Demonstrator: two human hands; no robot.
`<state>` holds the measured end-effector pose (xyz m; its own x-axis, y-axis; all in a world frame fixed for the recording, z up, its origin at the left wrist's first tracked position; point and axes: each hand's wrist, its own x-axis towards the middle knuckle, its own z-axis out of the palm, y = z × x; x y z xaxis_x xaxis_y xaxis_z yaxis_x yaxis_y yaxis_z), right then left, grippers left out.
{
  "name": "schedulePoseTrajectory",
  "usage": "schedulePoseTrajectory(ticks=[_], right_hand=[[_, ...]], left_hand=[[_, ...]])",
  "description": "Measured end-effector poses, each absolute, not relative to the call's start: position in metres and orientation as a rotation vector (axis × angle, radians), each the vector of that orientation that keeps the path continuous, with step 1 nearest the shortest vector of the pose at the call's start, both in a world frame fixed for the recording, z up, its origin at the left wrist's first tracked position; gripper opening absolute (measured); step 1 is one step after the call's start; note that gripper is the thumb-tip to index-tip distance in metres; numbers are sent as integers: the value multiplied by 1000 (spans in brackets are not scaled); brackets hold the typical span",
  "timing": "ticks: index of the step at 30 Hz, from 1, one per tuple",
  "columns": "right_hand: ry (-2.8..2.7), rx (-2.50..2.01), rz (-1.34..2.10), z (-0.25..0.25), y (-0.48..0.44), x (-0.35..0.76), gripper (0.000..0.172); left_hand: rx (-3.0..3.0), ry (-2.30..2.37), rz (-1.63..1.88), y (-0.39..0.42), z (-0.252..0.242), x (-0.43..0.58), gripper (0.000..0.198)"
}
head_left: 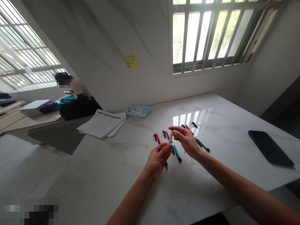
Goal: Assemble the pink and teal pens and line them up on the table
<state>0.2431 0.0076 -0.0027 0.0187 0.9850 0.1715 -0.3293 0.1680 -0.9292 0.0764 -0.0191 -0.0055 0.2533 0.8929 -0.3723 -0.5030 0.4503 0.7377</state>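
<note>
A white pen barrel (170, 138) with a dark upper end is held between my two hands above the marble table (105, 175). My left hand (159, 157) pinches its lower part. The fingers of my right hand (186, 139) close on the dark upper end. Around and beneath my hands lie several pen parts: a red barrel (158, 138), a blue barrel (177, 152), a black cap (194, 124), a grey barrel (203, 144) and thin refills. My hands partly hide some of these pieces.
A black phone (270, 148) lies at the right. Printed sheets (102, 123) and a blue wipes packet (137, 111) are near the wall, below a yellow note (131, 61). At the far left, a person (78, 87) sits beyond the table.
</note>
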Motion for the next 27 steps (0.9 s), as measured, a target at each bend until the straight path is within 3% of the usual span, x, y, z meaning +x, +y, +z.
schedulePoseTrajectory(ticks=[9,16,20,27], right_hand=[[-1068,-913,937,6,30,285,27],[-1075,-1520,318,-23,72,403,37],[-1304,-1783,49,-44,65,430,34],[-1768,-2068,-58,-65,47,415,34]], left_hand=[[537,909,1106,-8,-3,62,27],[627,914,1081,-9,0,60,37],[669,922,1050,-10,3,62,38],[713,943,1051,-5,0,58,41]])
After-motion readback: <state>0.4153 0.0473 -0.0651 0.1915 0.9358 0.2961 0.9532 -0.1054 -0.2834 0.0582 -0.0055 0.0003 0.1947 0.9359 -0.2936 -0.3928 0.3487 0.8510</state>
